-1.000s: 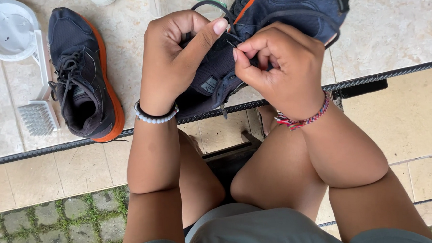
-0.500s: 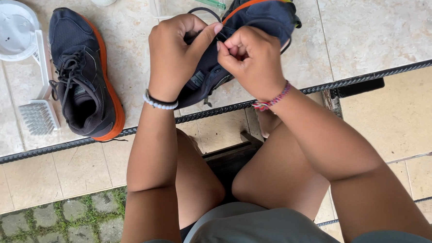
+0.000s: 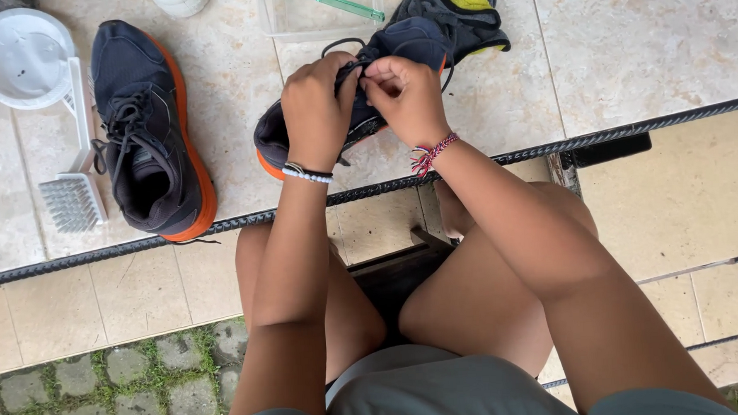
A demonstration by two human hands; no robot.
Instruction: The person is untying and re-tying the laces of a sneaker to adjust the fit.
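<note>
Both hands (image 3: 364, 100) cover most of the dark shoe (image 3: 403, 44).

Single head-worn view, looking steeply down from above, close over the person's knees and the tiled ledge (image 3: 644, 46)

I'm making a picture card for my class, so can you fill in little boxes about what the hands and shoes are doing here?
Left hand: left hand grips the dark shoe with the orange sole by its laces
Right hand: right hand pinches the laces of the same shoe
Other shoe: matching second shoe lies apart to the left, laces loose
Beside it: white scrub brush and white round lid
Behind: green toothbrush on a clear tub
Floor: pale tiles
</note>
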